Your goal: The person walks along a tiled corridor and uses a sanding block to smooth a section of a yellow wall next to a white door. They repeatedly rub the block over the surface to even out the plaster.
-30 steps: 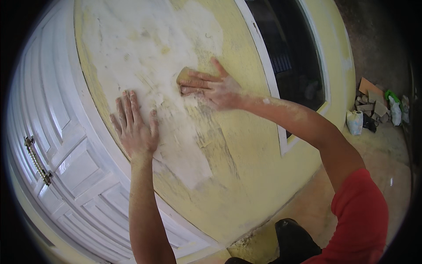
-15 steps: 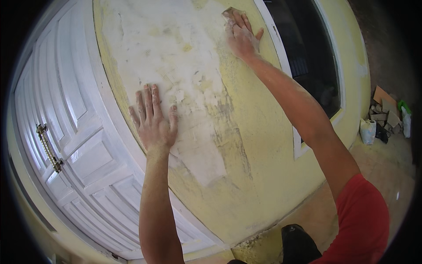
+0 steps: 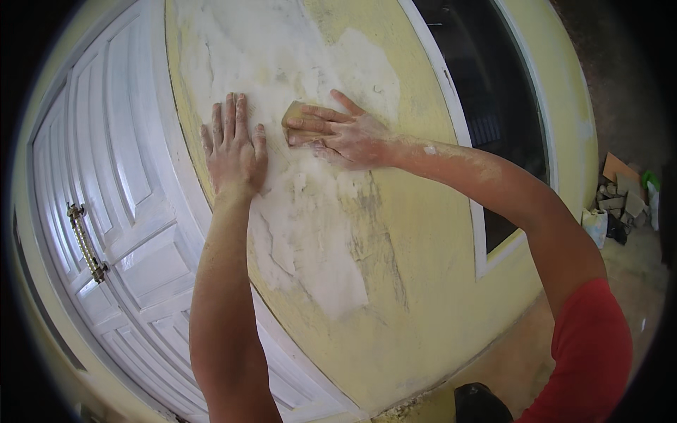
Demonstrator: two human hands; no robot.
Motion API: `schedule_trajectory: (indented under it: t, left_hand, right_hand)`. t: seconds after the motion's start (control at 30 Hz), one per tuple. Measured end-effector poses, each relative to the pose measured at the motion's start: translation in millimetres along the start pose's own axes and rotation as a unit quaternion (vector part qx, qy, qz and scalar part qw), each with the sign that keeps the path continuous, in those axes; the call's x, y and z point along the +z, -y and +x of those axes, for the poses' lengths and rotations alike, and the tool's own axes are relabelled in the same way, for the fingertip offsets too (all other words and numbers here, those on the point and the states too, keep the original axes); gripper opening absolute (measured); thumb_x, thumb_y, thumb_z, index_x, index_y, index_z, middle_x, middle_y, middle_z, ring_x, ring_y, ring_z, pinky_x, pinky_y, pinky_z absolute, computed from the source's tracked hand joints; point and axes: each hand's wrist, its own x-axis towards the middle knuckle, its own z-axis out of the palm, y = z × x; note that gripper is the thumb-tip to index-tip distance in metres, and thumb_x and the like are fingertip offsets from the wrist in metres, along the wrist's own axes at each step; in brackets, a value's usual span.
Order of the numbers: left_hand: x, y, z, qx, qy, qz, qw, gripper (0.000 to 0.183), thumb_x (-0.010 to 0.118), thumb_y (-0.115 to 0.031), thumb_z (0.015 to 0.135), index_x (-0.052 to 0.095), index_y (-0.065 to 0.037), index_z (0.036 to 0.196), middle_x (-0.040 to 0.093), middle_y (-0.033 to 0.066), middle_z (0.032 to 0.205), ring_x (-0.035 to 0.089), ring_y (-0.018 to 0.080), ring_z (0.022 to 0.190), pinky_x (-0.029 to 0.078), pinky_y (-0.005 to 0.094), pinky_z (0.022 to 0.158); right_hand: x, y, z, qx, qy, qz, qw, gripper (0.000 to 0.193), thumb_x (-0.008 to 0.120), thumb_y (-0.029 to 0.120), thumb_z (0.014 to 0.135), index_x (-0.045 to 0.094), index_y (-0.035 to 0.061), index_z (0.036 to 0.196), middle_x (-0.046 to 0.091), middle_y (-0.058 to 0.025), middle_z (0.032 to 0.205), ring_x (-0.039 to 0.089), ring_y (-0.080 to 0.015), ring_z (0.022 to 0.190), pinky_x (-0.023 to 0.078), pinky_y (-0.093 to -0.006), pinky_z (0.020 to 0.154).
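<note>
My left hand [image 3: 236, 156] lies flat against the wall, fingers stretched upward and holding nothing. To its right, my right hand [image 3: 354, 138] presses a brownish sheet of sandpaper [image 3: 293, 113] onto the wall, fingers pointing left and thumb raised. Much of the sheet is covered by the fingers. Beneath both hands spreads a rough white filler patch [image 3: 321, 240] over the yellow wall [image 3: 423, 261]. Pale dust coats both hands and my right forearm.
A white panelled double door [image 3: 151, 261] with an ornate metal handle [image 3: 86, 243] stands at left. On the right is a dark window [image 3: 486, 92] in a white frame. Farther right, rubble [image 3: 624, 201] and a white bag [image 3: 596, 227] lie on the floor.
My right hand has swept down and left with the sandpaper, from the upper right of the patch toward my left hand. My left hand appears slightly higher in view, still flat.
</note>
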Motion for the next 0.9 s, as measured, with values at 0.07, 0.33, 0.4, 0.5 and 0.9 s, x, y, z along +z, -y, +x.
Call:
schedule_trajectory:
  t: [0.07,0.33,0.4,0.5,0.9]
  left_hand:
    - [-1.5,9.8,-3.3,0.008,0.005,0.013,1.000,0.064,0.029,-0.044,0.112,0.016,-0.023,0.171,0.017,-0.0019,0.178,0.011,0.0212,0.164,0.006,0.0456,0.135]
    - [3.0,3.2,4.3,-0.007,-0.029,-0.001,1.000,0.065,0.033,-0.043,0.110,0.018,-0.024,0.171,0.020,-0.0030,0.177,0.013,0.0205,0.164,0.008,0.0449,0.135]
    - [0.2,6.4,1.4,-0.006,-0.035,0.009,0.999,0.066,0.033,-0.043,0.110,0.018,-0.023,0.171,0.020,-0.0029,0.177,0.014,0.0205,0.164,0.009,0.0451,0.135]
    - [11.0,-45.9,19.0,-0.011,-0.064,-0.054,0.996,0.066,0.033,-0.043,0.110,0.018,-0.022,0.171,0.020,-0.0023,0.177,0.015,0.0203,0.164,0.009,0.0454,0.135]
    - [7.4,-26.2,11.4,-0.049,-0.041,-0.054,0.997,0.071,0.032,-0.043,0.108,0.017,-0.015,0.171,0.017,0.0030,0.178,0.012,0.0201,0.164,0.007,0.0454,0.135]
  right_hand:
    - [-3.8,-19.6,8.7,-0.030,0.015,0.001,0.999,0.047,0.028,0.043,0.114,0.044,0.0374,0.158,0.031,0.0118,0.173,0.023,-0.0124,0.161,0.013,-0.0730,0.126]
    - [14.6,-19.1,27.3,-0.010,-0.017,0.038,0.999,0.045,0.036,0.039,0.114,0.047,0.0414,0.157,0.034,0.0119,0.172,0.030,-0.0111,0.159,0.009,-0.0663,0.129]
    - [4.8,-61.9,55.0,0.093,-0.008,-0.011,0.996,0.047,0.034,0.038,0.114,0.045,0.0399,0.159,0.028,0.0122,0.174,0.026,-0.0119,0.160,0.009,-0.0678,0.129]
    - [-17.0,-172.6,58.5,0.338,-0.020,0.032,0.941,0.048,0.028,0.036,0.113,0.054,0.0329,0.153,0.031,0.0078,0.173,0.023,-0.0125,0.161,0.007,-0.0708,0.129]
    - [5.3,-72.9,92.1,0.274,-0.049,-0.012,0.960,0.049,0.034,0.048,0.112,0.047,0.0358,0.158,0.032,0.0111,0.173,0.025,-0.0152,0.161,0.007,-0.0764,0.124]
